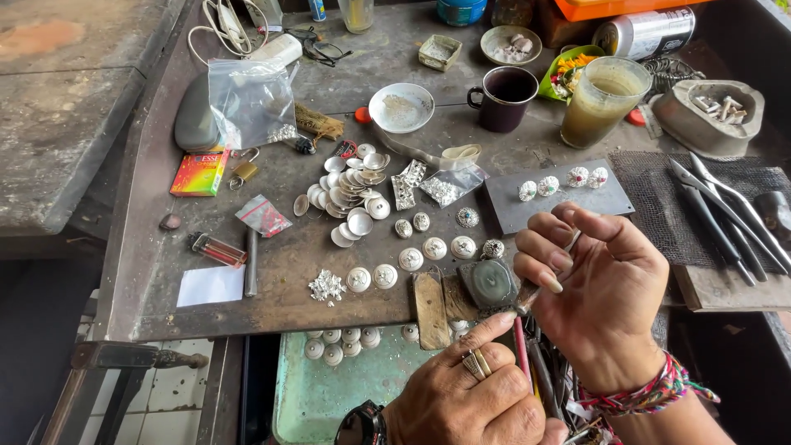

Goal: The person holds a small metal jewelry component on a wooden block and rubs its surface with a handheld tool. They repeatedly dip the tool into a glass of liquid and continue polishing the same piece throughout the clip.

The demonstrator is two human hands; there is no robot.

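Note:
My right hand [606, 301], with woven bracelets at the wrist, is raised over the bench's front edge, palm toward me and fingers curled around a thin metal tool [571, 241]. The tool slants down toward a round dark pad [489, 283] on a wooden peg [431, 309]. My left hand [470, 400], with rings and a wristwatch, lies below with its fingers together. Its forefinger reaches the tool's lower end beside a pink rod [521, 350]. Whether it grips anything is hidden.
Round silver domed pieces [409, 259] and a pile of silver discs [350, 189] cover the bench. A grey slab [560, 206] carries gem-set pieces. Tweezers [725, 210] lie on mesh at the right. A dark mug [504, 97], a glass of cloudy liquid [601, 100], small bowls and plastic bags stand behind. A green tray [321, 395] sits below.

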